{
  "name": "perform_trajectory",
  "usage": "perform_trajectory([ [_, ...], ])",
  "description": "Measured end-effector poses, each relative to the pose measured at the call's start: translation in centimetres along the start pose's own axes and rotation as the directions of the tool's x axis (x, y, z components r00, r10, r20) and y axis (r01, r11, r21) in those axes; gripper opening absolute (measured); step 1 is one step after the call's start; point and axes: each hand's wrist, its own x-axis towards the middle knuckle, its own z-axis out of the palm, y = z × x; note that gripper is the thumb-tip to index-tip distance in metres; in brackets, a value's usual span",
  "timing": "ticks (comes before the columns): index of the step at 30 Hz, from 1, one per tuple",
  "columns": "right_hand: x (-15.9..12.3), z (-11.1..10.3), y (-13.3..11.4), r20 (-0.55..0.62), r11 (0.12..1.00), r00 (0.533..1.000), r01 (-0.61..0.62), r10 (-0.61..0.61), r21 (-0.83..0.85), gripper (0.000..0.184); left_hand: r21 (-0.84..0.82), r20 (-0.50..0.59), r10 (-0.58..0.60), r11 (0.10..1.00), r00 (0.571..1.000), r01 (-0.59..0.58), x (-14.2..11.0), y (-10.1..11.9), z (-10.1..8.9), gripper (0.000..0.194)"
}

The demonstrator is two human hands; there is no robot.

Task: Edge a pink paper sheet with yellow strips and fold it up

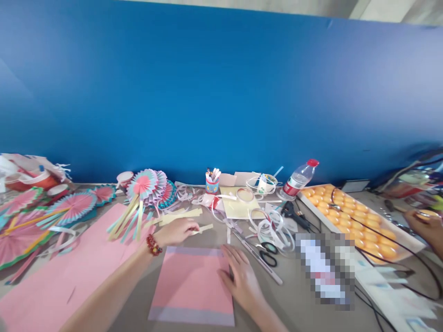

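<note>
My left hand [178, 232], with a red beaded bracelet at the wrist, reaches past the top left of a pink paper sheet [195, 281]. Its fingers are pinched together on a pale yellow paper strip [206, 228]. The sheet lies flat before me, with lilac bands along its far and near edges. On its right edge rests my right hand [242, 274], fingers stretched out and lying flat. A small dark patch shows under that palm; I cannot tell what it is. More yellow strips [180, 215] lie just beyond my left hand.
Scissors [269, 254], a long metallic tool [258, 258] and a glue gun [294, 214] lie to the right. A bottle [299, 177] and pen cup [212, 184] stand behind. Pleated paper fans [143, 186] are left. At far right, another person's hand [424, 226] nears a tray of orange domes [349, 216].
</note>
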Motion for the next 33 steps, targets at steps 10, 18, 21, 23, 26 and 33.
perform_trajectory([
  [10, 0.3, -1.8, -1.6, 0.100, 0.999, 0.995, -0.018, 0.020, -0.027, 0.043, 0.296, -0.156, 0.032, 0.955, 0.987, 0.016, -3.4, 0.5, 2.0, 0.037],
  [18, 0.6, -2.5, -2.3, 0.141, 0.996, 0.989, -0.029, 0.041, -0.088, 0.044, 0.294, 0.036, 0.168, 0.940, 0.985, -0.171, -8.8, 3.2, 6.6, 0.080],
  [21, 0.8, -4.5, -1.3, 0.125, 0.994, 0.992, 0.007, 0.006, -0.105, 0.043, 0.318, -0.007, 0.163, 0.936, 0.987, -0.152, -8.6, 3.2, 7.3, 0.079],
  [23, 1.3, -6.7, 0.3, 0.014, 0.989, 1.000, -0.006, 0.008, -0.147, 0.039, 0.338, -0.023, 0.172, 0.929, 0.985, -0.154, -8.1, 3.1, 7.7, 0.078],
  [26, 2.9, -10.4, 3.5, -0.183, 0.969, 0.982, -0.078, 0.034, -0.236, 0.033, 0.343, -0.030, 0.192, 0.924, 0.981, -0.171, -7.2, 3.2, 8.3, 0.078],
  [33, 7.0, -11.1, 7.6, -0.227, 0.942, 0.968, -0.174, 0.110, -0.286, 0.013, 0.311, 0.041, 0.143, 0.939, 0.989, -0.149, -6.0, 4.3, 8.6, 0.073],
])
